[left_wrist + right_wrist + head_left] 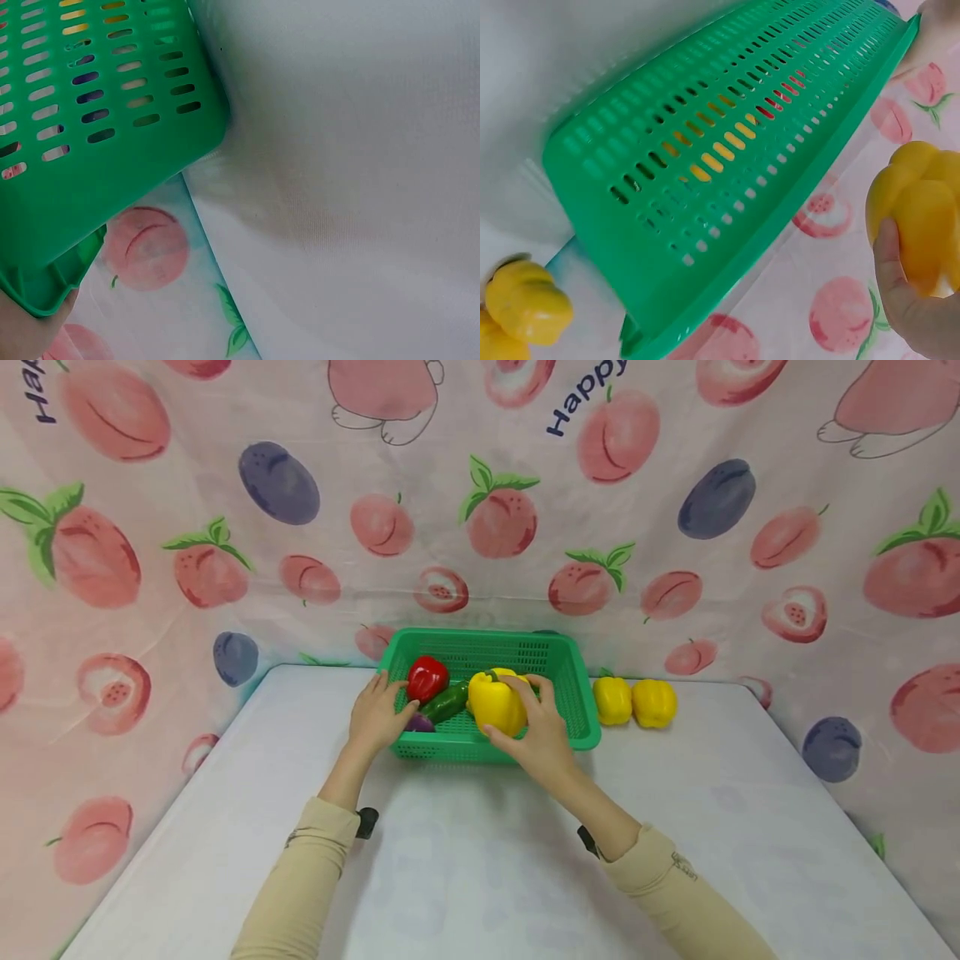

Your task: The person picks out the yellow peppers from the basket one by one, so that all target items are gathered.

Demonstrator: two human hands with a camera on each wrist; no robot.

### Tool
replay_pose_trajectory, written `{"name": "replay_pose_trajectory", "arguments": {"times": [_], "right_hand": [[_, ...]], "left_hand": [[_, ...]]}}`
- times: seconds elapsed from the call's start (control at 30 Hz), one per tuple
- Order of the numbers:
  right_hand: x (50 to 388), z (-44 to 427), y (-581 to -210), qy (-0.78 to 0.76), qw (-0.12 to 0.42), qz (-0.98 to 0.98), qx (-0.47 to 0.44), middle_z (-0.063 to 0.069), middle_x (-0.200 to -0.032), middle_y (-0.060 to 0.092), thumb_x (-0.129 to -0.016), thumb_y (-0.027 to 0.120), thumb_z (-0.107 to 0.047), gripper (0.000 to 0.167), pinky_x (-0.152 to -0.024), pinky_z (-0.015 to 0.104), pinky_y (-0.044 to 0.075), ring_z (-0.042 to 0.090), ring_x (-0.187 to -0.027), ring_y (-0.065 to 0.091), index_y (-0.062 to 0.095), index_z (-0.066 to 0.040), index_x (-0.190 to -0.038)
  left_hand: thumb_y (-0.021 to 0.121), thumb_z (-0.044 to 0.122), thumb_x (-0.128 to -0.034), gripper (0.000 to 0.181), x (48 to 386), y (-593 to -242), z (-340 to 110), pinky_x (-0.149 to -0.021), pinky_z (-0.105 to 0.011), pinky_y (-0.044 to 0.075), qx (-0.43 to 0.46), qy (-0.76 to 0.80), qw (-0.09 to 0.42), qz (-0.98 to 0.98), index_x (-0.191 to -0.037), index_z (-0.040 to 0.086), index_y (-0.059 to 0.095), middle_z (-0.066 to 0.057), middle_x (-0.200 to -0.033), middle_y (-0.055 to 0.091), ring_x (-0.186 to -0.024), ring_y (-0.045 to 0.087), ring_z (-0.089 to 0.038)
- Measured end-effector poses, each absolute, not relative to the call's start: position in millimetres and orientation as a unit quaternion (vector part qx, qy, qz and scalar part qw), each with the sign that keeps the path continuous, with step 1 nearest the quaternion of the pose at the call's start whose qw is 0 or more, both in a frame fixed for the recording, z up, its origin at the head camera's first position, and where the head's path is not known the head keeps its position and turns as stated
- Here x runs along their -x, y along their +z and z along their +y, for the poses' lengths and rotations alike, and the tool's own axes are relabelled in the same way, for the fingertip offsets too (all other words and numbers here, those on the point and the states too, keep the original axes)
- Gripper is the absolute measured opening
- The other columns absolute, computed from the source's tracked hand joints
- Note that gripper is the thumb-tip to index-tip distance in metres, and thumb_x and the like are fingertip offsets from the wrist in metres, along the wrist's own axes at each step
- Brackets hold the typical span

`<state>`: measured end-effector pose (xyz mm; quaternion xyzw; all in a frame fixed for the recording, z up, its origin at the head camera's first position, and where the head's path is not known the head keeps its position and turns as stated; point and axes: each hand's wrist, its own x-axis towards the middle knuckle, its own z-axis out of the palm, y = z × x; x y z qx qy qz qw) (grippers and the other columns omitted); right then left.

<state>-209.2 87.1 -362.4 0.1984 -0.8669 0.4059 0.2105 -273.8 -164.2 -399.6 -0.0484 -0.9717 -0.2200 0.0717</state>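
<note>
My right hand [542,735] holds a yellow bell pepper [493,706] over the green plastic basket [450,748]. In the right wrist view, that pepper [922,214] is raised past the basket's rim, thumb against its side. At the basket's left end, my left hand [378,714] grips the rim. Only part of this left hand [30,326] shows in the left wrist view, at the rim's corner. Inside the basket lie a red bell pepper [427,679], a dark green cucumber [447,702] and a partly hidden purple vegetable [420,724]. More yellow shows behind the held pepper.
Two yellow bell peppers, one nearer [612,701] and one farther right [655,703], stand just right of the basket. A white-covered table [465,860] bears everything. Behind it hangs a pink cloth [420,468] printed with fruit.
</note>
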Motion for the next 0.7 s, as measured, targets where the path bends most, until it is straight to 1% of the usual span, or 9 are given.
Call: {"name": "replay_pose_trajectory", "arguments": {"times": [0.17, 0.3, 0.4, 0.57, 0.7], "right_hand": [[203, 98, -358, 0.407, 0.223, -0.864, -0.196, 0.018, -0.130, 0.038, -0.076, 0.078, -0.020, 0.059, -0.077, 0.045, 0.057, 0.039, -0.093, 0.059, 0.050, -0.016, -0.129], [199, 108, -353, 0.409, 0.217, -0.866, -0.189, 0.018, -0.132, 0.037, -0.077, 0.078, -0.019, 0.061, -0.078, 0.043, 0.057, 0.038, -0.094, 0.058, 0.049, -0.016, -0.130], [197, 114, -350, 0.413, 0.212, -0.867, -0.183, 0.018, -0.134, 0.035, -0.077, 0.078, -0.019, 0.062, -0.076, 0.041, 0.056, 0.035, -0.092, 0.057, 0.048, -0.015, -0.132], [199, 126, -350, 0.412, 0.222, -0.869, -0.162, 0.018, -0.135, 0.036, -0.076, 0.078, -0.020, 0.063, -0.073, 0.040, 0.053, 0.031, -0.085, 0.055, 0.048, -0.014, -0.132], [201, 135, -352, 0.407, 0.227, -0.872, -0.149, 0.018, -0.134, 0.036, -0.076, 0.078, -0.020, 0.064, -0.074, 0.039, 0.052, 0.031, -0.086, 0.055, 0.048, -0.015, -0.133]], "left_hand": [[0.046, 0.038, -0.0958, 0.055, 273, -400, -164, -0.116, -0.055, 0.017, 0.048, -0.222, 0.071, -0.971, -0.138, 0.002, 0.044, -0.027, -0.152, 0.022, -0.143, 0.016, -0.042], [0.047, 0.038, -0.0957, 0.055, 274, -400, -164, -0.116, -0.055, 0.017, 0.048, -0.224, 0.073, -0.971, -0.138, 0.003, 0.045, -0.027, -0.152, 0.022, -0.143, 0.017, -0.042], [0.047, 0.038, -0.0954, 0.055, 274, -400, -165, -0.116, -0.054, 0.017, 0.046, -0.225, 0.073, -0.970, -0.138, 0.003, 0.045, -0.026, -0.153, 0.022, -0.143, 0.017, -0.041], [0.047, 0.038, -0.0953, 0.055, 274, -400, -164, -0.116, -0.055, 0.017, 0.048, -0.227, 0.074, -0.970, -0.138, 0.003, 0.045, -0.026, -0.153, 0.021, -0.143, 0.017, -0.041], [0.048, 0.037, -0.0954, 0.054, 274, -401, -164, -0.117, -0.054, 0.017, 0.046, -0.230, 0.074, -0.969, -0.138, 0.004, 0.045, -0.026, -0.153, 0.021, -0.143, 0.017, -0.041]]}}
